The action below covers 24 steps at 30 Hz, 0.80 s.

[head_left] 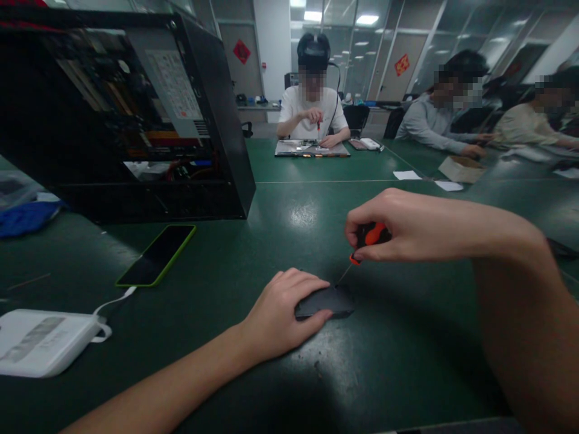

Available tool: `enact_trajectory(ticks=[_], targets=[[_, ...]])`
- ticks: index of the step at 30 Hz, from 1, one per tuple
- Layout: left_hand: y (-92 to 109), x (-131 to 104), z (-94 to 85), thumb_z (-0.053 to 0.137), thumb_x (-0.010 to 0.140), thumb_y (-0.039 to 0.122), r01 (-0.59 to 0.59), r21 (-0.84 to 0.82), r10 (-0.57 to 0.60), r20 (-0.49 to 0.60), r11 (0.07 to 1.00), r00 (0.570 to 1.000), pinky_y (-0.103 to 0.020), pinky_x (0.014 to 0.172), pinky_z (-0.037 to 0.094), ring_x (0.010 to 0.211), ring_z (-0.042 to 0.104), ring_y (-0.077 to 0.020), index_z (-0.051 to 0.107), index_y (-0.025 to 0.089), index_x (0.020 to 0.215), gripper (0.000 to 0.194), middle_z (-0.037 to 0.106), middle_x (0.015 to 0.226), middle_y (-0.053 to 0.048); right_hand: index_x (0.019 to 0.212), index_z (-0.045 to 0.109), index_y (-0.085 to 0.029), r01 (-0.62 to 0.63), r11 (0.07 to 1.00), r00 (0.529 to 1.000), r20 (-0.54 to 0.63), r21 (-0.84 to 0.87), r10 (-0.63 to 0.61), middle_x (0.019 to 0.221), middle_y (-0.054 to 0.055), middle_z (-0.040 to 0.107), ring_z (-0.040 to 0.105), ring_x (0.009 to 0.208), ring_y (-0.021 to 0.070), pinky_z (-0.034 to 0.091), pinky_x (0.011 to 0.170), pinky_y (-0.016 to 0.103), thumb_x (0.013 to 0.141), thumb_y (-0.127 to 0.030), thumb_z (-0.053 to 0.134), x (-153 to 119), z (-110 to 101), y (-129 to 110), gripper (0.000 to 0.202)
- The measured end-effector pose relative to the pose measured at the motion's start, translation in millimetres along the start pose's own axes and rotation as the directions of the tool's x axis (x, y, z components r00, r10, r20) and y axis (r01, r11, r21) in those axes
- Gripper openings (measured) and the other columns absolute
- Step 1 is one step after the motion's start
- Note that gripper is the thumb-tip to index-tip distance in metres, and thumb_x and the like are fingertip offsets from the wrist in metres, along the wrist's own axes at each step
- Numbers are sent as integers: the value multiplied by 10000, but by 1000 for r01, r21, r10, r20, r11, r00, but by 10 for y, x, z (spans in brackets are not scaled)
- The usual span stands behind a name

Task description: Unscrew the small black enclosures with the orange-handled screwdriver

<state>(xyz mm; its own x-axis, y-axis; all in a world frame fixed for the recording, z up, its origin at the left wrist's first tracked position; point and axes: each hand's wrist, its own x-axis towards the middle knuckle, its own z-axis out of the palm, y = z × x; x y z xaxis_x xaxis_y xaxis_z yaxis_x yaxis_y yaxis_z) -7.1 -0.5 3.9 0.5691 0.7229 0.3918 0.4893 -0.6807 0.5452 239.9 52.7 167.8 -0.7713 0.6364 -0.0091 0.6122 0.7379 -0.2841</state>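
Note:
A small flat black device (332, 299) lies on the green table (289, 229) in front of me. My left hand (280, 313) rests on its left part and pins it down. My right hand (398, 226) grips a small screwdriver (364, 241) with an orange and black handle. Its thin shaft slants down and left, and the tip meets the device's top edge.
An open black computer case (136, 114) stands at the back left. A phone in a green case (158, 253) lies before it, cabled to a white power bank (43, 340). A blue cloth (27, 217) lies far left. Across the table, people sit working.

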Motion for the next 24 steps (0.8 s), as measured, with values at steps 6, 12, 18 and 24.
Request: enact_trajectory(ticks=[6, 12, 18, 24], targets=[[-4, 5, 2, 784, 883, 326, 10, 0, -10, -3, 1000, 1000, -426, 872, 515, 1024, 688, -279, 706, 205, 1232, 378, 776, 1172, -76, 983, 700, -214, 32, 999, 995, -90, -13, -33, 919, 7, 721, 652, 834, 154, 459, 704, 264, 948, -221, 665, 42, 74, -241, 49], [-82, 7, 24, 819, 858, 335, 97, 80, -96, -25, 992, 995, -417, 853, 507, 1006, 695, -281, 718, 231, 1210, 381, 775, 1151, -63, 1082, 680, -217, 37, 999, 998, -54, 22, -35, 1113, 36, 682, 633, 986, 177, 465, 825, 283, 879, -98, 659, 12, 60, -288, 237], [-45, 30, 13, 814, 871, 408, 202, 141, -197, -52, 969, 979, -446, 865, 487, 1011, 683, -301, 735, 251, 1160, 338, 771, 1125, -53, 1060, 677, -190, -34, 999, 996, -86, -41, 30, 1030, 42, 691, 616, 933, 184, 430, 798, 309, 1005, -276, 591, 38, 65, -195, 134], [-93, 79, -20, 808, 878, 403, 254, 108, -248, -67, 961, 966, -456, 890, 477, 1042, 670, -299, 731, 253, 1161, 330, 765, 1136, -41, 1106, 679, -202, 28, 999, 997, -70, -17, -30, 1192, 36, 645, 605, 1026, 169, 441, 849, 283, 895, -112, 642, 36, 39, -162, 233]])
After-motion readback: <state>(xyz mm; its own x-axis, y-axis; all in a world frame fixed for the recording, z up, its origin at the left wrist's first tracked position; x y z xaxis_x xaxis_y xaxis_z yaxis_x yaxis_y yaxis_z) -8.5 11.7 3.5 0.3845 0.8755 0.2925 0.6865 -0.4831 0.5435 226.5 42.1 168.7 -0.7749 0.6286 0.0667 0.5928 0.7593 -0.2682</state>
